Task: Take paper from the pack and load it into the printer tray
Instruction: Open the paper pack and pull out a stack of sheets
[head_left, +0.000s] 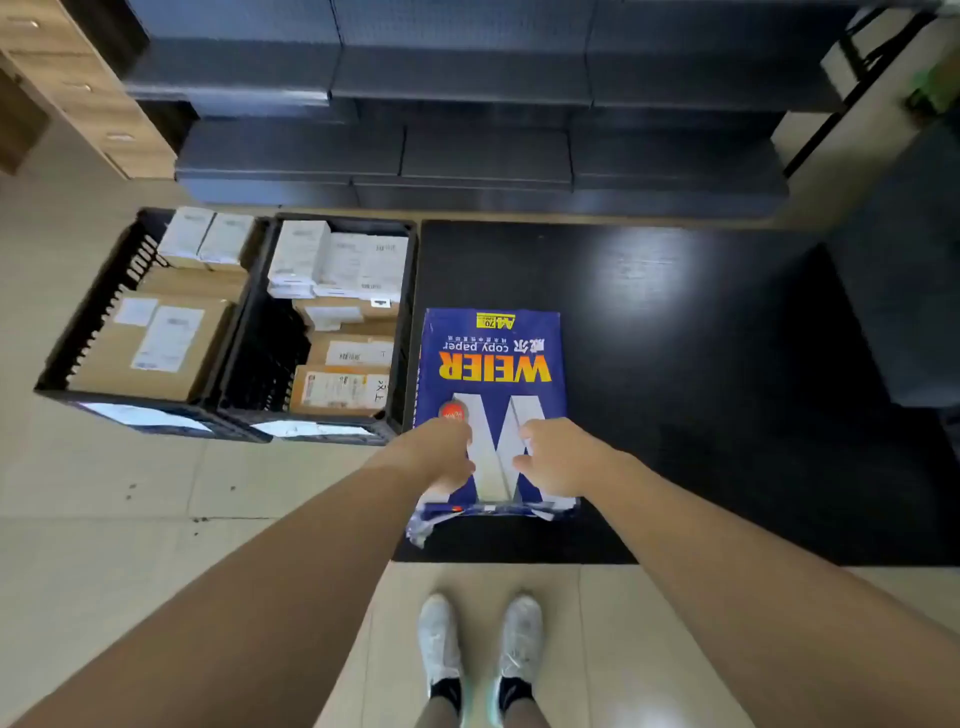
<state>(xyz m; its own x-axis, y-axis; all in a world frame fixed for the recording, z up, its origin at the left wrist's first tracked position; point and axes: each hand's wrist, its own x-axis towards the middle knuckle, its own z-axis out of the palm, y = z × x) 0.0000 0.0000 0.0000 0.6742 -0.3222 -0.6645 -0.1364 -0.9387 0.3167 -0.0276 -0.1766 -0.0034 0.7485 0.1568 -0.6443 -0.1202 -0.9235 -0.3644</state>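
A blue pack of copy paper (493, 358) with orange lettering lies flat on a low black surface (675, 364) in front of me. Its near end is torn open, with crumpled wrapper hanging at the front edge. My left hand (444, 457) rests on the near left part of the pack, fingers curled down onto it. My right hand (558, 457) rests on the near right part, fingers bent on the wrapper. Whether either hand grips the wrapper or paper is hidden under the fingers. No printer tray is in view.
Two black crates (234, 400) with cardboard and white boxes stand on the floor to the left. Dark stacked boxes (467, 156) fill the back. A wooden drawer unit (67, 78) is at the far left. My feet (478, 654) stand on beige tiles.
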